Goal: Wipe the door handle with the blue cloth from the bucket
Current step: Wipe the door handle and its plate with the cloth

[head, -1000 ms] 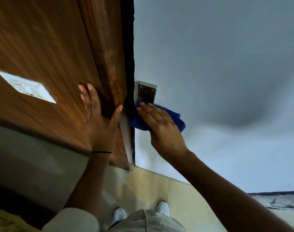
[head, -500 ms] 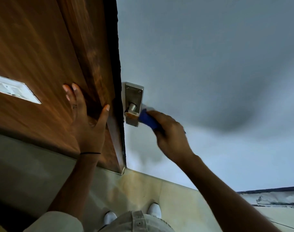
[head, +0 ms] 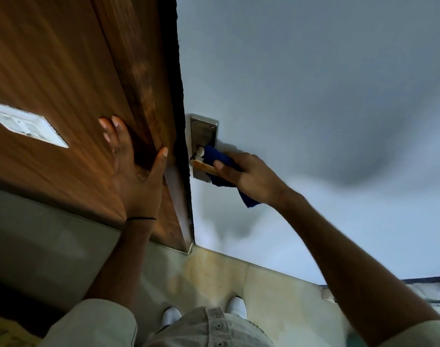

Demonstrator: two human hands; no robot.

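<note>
A metal door handle with a steel backplate is fixed to the grey-white door face beside the door's dark edge. My right hand is closed around the blue cloth and the lever, the cloth wrapped over the lever near its pivot. A corner of the cloth hangs below my wrist. The lever's wooden-coloured part shows left of my thumb. My left hand lies flat, fingers spread, against the brown wooden panel and grips its edge with the thumb. No bucket is in view.
A white switch plate sits on the wooden panel at left. Pale floor tiles lie below, with my white shoes close to the door. A dark strip and debris show at the floor's right edge.
A second ago the cloth covered the lower backplate under flat fingers. My right hand has since closed around the lever with the cloth and slid along it, baring the plate. The left hand has stayed put.
</note>
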